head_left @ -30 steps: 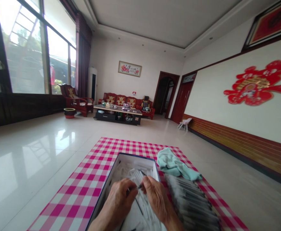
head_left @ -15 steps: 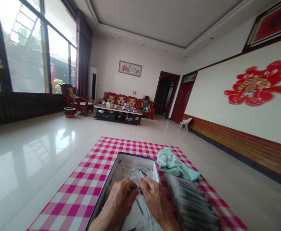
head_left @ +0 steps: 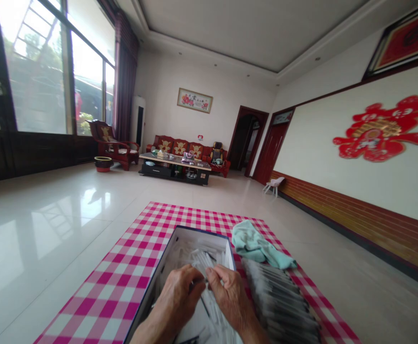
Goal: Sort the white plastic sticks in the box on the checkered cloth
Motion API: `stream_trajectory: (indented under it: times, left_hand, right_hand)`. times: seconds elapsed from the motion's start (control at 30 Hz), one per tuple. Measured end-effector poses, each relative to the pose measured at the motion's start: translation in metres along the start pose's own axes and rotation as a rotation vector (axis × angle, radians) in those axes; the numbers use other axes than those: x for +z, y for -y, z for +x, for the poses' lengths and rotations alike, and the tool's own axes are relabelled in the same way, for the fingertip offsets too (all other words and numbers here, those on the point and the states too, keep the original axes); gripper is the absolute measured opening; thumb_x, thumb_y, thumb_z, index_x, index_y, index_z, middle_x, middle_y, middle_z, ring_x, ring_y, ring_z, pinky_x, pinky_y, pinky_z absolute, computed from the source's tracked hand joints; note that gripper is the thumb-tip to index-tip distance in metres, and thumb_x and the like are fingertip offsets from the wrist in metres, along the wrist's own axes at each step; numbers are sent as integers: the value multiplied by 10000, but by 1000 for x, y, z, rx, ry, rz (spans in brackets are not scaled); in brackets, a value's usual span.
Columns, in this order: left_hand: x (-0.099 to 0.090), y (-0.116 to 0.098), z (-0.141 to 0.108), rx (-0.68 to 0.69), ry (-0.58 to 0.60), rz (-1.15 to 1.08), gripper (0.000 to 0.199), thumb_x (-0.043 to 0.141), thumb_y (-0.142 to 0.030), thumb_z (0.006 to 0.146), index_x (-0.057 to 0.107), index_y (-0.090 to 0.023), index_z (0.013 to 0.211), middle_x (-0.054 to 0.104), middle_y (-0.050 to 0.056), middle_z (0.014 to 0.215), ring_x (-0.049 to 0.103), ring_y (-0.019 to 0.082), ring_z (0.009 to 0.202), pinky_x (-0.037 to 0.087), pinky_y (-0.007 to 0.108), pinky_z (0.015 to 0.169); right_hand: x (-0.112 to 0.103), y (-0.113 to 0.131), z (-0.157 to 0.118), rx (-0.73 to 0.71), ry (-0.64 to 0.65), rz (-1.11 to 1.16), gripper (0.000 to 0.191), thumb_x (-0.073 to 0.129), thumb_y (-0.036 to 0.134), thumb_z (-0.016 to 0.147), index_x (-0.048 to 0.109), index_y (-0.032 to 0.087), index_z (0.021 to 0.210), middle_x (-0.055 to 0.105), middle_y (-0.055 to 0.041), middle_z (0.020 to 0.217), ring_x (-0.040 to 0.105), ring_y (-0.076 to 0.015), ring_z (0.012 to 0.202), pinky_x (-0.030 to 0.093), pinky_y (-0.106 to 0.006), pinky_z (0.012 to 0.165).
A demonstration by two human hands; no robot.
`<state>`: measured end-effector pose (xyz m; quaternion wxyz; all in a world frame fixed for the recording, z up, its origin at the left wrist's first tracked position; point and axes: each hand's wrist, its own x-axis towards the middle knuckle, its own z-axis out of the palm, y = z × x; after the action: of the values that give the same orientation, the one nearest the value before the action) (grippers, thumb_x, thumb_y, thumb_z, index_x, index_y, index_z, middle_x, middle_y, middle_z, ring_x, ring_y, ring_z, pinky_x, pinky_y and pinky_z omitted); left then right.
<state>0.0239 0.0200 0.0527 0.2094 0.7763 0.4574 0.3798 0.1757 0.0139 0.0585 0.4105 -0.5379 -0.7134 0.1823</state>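
Checked cloth (head_left: pixel 97 306), hands (head_left: pixel 177 297) between box walls (head_left: pixel 201 240)

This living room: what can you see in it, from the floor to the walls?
checked cloth: one, pink and white, on the floor
box: one, white inside, dark rim, on the cloth
slim packets: many, white, in the box
wrapped packets: many, grey, in rows right of the box
towel: one, pale teal, on the cloth
sofa: one, red, by the far wall
armchair: one, red, by the window
coffee table: one, dark, before the sofa
wall decoration: one, red, on the right wall
door: one, dark red, far right
left hand: one, bare, over the box
right hand: one, bare, over the box
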Motion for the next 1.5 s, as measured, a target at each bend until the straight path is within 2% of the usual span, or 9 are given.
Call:
stream_trajectory:
  times: [0.13,0.33,0.5,0.63,0.8,1.0,1.23,1.33,1.5]
  left_hand:
    - [0,4,1,5,-3,-6,174,498,-176,806,653,-190,728,617,7,699,577,139,658,369,227,630]
    - [-1,2,1,-11,-5,-5,178,487,-179,814,654,-192,752,630,15,716,588,149,681,381,232,646]
    - [3,5,1,1,1,29,158,503,-167,803,644,-189,735,617,11,711,582,148,677,364,233,638]
    - [4,7,1,10,14,44,172,492,-168,811,630,-190,711,611,7,702,576,142,660,352,231,620]
    - [1,6,2,1,7,27,159,487,-178,816,629,-193,747,626,12,731,584,150,694,367,235,645]
    - [1,3,2,-10,15,29,157,497,-162,805,640,-187,746,624,9,716,584,147,684,362,232,633]
    - [1,3,2,5,31,25,178,492,-182,816,657,-190,749,633,16,725,595,151,690,364,232,643]
    - [-3,7,3,13,53,19,210,466,-209,836,671,-195,792,647,23,738,600,158,705,364,229,641]
    - [-10,15,3,-14,165,-38,340,375,-243,874,615,-186,639,529,-28,543,494,112,534,295,206,518]
  right_hand:
    - [-1,2,0,48,36,81,392,365,391,922,540,200,628,556,-10,599,516,-165,608,368,-256,574]
    - [-14,8,-2,-11,108,102,177,441,290,888,568,205,798,592,4,742,541,-155,709,397,-231,651]
    - [-4,3,-2,-32,66,6,295,393,307,906,496,204,649,543,1,683,512,-157,669,379,-254,632]
    - [5,-2,-1,33,9,21,365,385,378,909,482,212,599,528,-3,603,509,-171,617,376,-273,594]
    - [-4,4,-1,35,46,119,332,393,386,905,536,216,658,563,-4,634,518,-177,634,381,-267,587]
    - [-9,7,0,-3,70,80,292,422,346,888,532,205,657,546,2,647,505,-166,649,371,-261,605]
    - [1,2,0,10,-25,-13,341,414,337,877,427,210,561,456,30,561,430,-135,570,309,-250,536]
    - [-8,-8,1,60,-97,-44,355,406,369,880,433,211,563,480,25,536,440,-135,547,309,-248,530]
    - [-26,-28,4,138,-209,-70,403,366,464,888,434,210,582,524,10,529,486,-145,542,333,-243,546]
